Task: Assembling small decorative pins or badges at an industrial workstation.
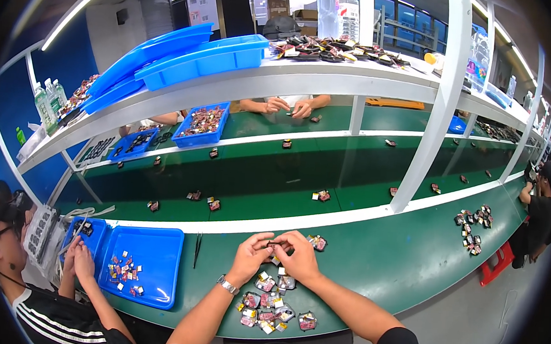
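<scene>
Over the green worktop, my left hand (250,259) and my right hand (300,257) meet with fingers pinched around one small dark-edged electronic part (273,245). Fingers cover most of it, so its exact kind is unclear. Just below my hands lies a loose cluster of small assemblies (268,301), with clear and black casings, reddish insides and yellow-and-white tabs. One similar piece (307,321) sits a little apart at the cluster's right. Another assembly (316,242) rests just beyond my right hand.
Black tweezers (197,250) lie left of my hands, beside a blue tray (173,273) of small parts. A co-worker's hands (79,259) are at the left. Beyond a white rail (348,216), a green belt (255,202) carries scattered assemblies. A white post (433,118) rises ahead right.
</scene>
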`<act>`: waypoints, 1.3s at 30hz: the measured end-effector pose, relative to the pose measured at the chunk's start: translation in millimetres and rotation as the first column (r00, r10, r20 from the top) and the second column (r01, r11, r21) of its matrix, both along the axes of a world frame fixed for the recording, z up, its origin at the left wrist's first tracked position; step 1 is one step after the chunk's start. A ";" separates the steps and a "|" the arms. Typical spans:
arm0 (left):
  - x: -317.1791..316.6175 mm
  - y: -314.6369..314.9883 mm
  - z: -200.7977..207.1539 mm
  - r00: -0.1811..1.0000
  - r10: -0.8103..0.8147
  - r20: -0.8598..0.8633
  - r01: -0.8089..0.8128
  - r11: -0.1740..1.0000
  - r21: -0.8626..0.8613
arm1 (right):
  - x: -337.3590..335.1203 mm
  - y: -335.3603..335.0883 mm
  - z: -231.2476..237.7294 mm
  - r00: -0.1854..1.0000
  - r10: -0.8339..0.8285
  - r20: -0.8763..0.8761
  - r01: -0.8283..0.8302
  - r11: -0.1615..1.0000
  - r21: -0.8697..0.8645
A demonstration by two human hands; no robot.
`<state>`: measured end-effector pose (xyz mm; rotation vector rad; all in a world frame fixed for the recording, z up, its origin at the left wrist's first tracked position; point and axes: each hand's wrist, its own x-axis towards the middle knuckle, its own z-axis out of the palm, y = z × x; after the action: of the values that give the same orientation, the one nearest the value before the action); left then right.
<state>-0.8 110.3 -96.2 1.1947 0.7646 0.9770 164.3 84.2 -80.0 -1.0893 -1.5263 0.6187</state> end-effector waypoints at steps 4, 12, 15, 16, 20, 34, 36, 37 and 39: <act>-0.8 2.3 -1.6 0.985 0.100 0.138 -0.111 0.991 0.073 | 11.2 36.1 -9.0 0.982 -0.098 -0.159 0.071 0.984 -0.165; -0.5 8.6 -11.3 0.997 0.070 0.029 -0.073 0.991 0.110 | 41.8 132.4 -20.8 0.927 -0.278 0.253 0.321 0.936 -0.146; -0.6 10.3 -13.1 0.999 0.048 0.008 -0.049 0.995 0.090 | 61.8 139.8 -29.4 0.846 -0.404 0.349 0.404 0.911 0.076; -4.9 8.3 -13.4 0.998 0.070 0.008 -0.070 0.995 0.072 | 66.2 137.1 -26.5 0.764 -0.503 0.403 0.480 0.861 0.166; -6.1 7.6 -11.3 0.998 0.047 -0.043 -0.041 0.993 0.115 | 108.8 119.9 -26.2 0.619 -0.658 0.428 0.643 0.738 0.204; -7.7 8.4 -11.6 0.999 0.031 -0.016 -0.029 0.995 0.096 | 119.7 100.7 -19.6 0.887 -0.318 0.335 0.368 0.924 -0.099; -8.4 6.6 -7.4 0.999 0.040 -0.001 -0.040 0.997 0.071 | 100.3 70.2 6.7 0.971 -0.054 0.234 0.102 0.975 -0.198; -8.7 6.0 -4.8 0.999 0.045 0.017 -0.046 0.998 0.045 | 91.7 56.2 16.6 0.974 0.112 0.197 -0.062 0.967 -0.247; -9.1 6.7 2.1 0.999 0.045 0.000 -0.045 0.998 0.050 | 74.1 30.9 34.2 0.923 0.230 0.308 -0.179 0.966 -0.186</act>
<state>-9.9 117.0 -94.1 1.2259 0.7741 1.0378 238.3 115.1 -45.8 -1.2034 -1.9250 0.7367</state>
